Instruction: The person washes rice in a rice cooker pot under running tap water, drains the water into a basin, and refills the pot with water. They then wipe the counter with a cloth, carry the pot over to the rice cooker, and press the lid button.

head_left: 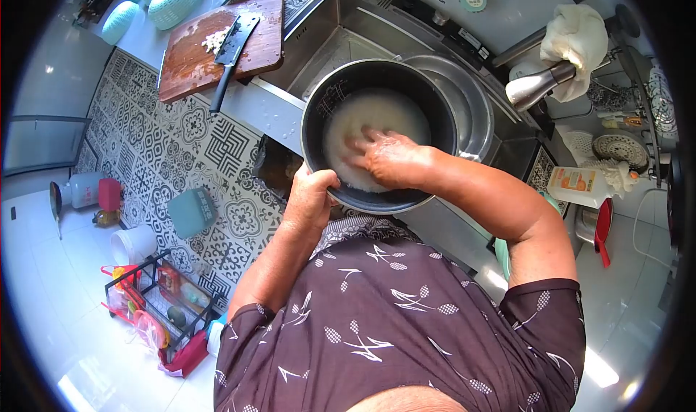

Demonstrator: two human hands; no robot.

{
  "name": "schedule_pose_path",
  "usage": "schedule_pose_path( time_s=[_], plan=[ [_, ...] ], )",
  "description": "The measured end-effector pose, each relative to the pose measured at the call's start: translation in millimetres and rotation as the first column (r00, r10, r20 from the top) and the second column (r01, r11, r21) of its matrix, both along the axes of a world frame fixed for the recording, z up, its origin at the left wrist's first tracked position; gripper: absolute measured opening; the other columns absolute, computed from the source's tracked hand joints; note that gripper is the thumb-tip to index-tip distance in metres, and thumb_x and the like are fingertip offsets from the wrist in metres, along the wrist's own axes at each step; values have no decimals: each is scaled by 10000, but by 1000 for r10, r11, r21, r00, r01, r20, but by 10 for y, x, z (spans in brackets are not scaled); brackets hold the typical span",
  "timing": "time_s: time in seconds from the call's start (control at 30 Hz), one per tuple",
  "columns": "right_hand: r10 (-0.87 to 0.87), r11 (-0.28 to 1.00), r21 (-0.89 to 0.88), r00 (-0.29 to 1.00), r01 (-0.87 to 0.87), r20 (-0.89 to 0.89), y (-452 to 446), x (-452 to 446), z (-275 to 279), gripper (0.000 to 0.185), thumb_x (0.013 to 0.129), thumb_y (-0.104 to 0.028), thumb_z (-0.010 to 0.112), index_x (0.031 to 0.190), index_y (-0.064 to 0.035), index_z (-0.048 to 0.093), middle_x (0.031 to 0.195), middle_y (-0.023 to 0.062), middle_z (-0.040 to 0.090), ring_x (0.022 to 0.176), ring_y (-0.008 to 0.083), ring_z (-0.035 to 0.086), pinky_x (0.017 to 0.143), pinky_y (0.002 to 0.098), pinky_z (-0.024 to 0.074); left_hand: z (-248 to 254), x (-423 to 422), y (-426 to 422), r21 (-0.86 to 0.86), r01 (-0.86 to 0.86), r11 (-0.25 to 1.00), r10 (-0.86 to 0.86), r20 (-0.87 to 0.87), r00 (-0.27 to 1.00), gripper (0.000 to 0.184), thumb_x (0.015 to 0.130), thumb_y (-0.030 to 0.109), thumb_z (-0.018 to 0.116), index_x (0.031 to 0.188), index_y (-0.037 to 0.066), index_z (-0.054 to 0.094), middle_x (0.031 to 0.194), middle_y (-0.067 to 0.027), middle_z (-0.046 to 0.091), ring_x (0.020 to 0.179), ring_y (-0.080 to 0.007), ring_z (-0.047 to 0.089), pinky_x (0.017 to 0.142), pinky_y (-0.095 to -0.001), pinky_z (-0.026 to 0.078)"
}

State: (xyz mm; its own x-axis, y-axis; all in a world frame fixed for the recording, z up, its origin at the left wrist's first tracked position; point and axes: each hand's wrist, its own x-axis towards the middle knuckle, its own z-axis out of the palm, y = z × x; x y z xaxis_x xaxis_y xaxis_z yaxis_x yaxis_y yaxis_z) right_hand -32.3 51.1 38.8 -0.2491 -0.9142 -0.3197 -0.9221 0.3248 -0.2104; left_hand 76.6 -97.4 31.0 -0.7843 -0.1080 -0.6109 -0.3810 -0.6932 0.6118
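A dark rice cooker inner pot with level marks on its wall stands tilted slightly over the sink. Cloudy whitish water fills its lower part; whether rice lies at the bottom is hard to see. My left hand grips the near-left rim, thumb over the edge. Inside the pot, my right hand has its fingers spread and dipped in the water, their tips blurred beneath the surface. Behind the pot, a metal basin sits in the steel sink.
Left of the sink, a cleaver and chopped white pieces lie on a wooden cutting board; the knife handle overhangs its edge. A faucet with cloth reaches in from the right. A wire rack stands on the floor.
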Motion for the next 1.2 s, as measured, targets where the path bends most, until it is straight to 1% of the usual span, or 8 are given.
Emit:
schedule_pose_path(
  time_s=[0.23, 0.53, 0.73, 0.8, 0.87, 0.93, 1.03, 1.2],
  plan=[
    [122, 915, 400, 984, -60, -133, 425, -280, 284, 199, 732, -167, 575, 893, -137, 687, 1253, 66, 492, 1189, 259, 440, 896, 453, 441, 28, 0, -11, -53, -3, 999, 3, 4, 1000, 265, 616, -64, 489, 872, -16, 536, 762, -54, 538, 682, -173, 550, 606, -287, 467],
    [-347, 812, -435, 921, 389, 176, 417, -494, 517, 138, 766, -51, 575, 896, -44, 621, 835, 133, 615, 802, 303, 614, 710, 378, 503, -101, -25, -57, -12, 3, 1000, -3, 8, 1000, 343, 615, -52, 468, 950, 11, 509, 745, -28, 497, 535, -102, 459, 409, -225, 374],
    [-375, 615, -417, 714, 669, 591, 396, -387, 775, 235, 793, -35, 564, 1018, -44, 631, 919, 125, 638, 842, 261, 620, 757, 330, 497, 28, -41, -65, -56, -29, 998, 30, 18, 999, 248, 598, -37, 483, 840, -7, 532, 710, -56, 526, 578, -163, 523, 491, -276, 448],
    [-253, 598, -596, 831, 536, 495, 340, -304, 456, 204, 797, -77, 574, 988, -47, 639, 968, 127, 635, 913, 271, 611, 805, 336, 489, 9, -62, -72, -62, -38, 997, 39, 20, 999, 242, 597, -37, 483, 832, -4, 529, 705, -55, 522, 577, -162, 521, 490, -276, 444],
    [-177, 980, -135, 953, 147, -244, 446, -247, 364, 196, 803, -153, 580, 971, -81, 648, 1039, 110, 630, 1011, 279, 580, 875, 355, 461, 30, -84, -40, -66, -23, 998, 25, 24, 999, 237, 595, -37, 482, 825, -1, 525, 700, -54, 518, 575, -161, 518, 490, -276, 440],
    [-401, 701, -614, 912, 364, 83, 416, -328, 463, 190, 813, -148, 581, 972, -80, 658, 960, 93, 653, 903, 254, 618, 780, 324, 490, 85, -119, -19, -66, -62, 996, 62, 1, 998, 226, 600, -34, 480, 820, 0, 520, 703, -55, 518, 579, -165, 519, 493, -279, 440],
    [-405, 449, -483, 652, 752, 641, 583, -354, 694, 201, 845, -124, 562, 1009, -49, 650, 736, 50, 638, 610, 104, 573, 559, 237, 450, -60, -93, -78, -60, -13, 998, 15, 27, 1000, 241, 606, -34, 471, 840, -11, 523, 721, -61, 528, 600, -167, 535, 512, -287, 453],
    [-431, 455, -86, 303, 886, 850, 1143, -179, 664, 187, 857, -109, 551, 997, -29, 646, 665, -12, 565, 591, 50, 526, 500, 197, 404, -53, -152, -28, -59, 6, 998, -4, 27, 1000, 223, 617, -28, 463, 831, -16, 523, 729, -62, 531, 588, -166, 539, 517, -282, 468]
  ],
)
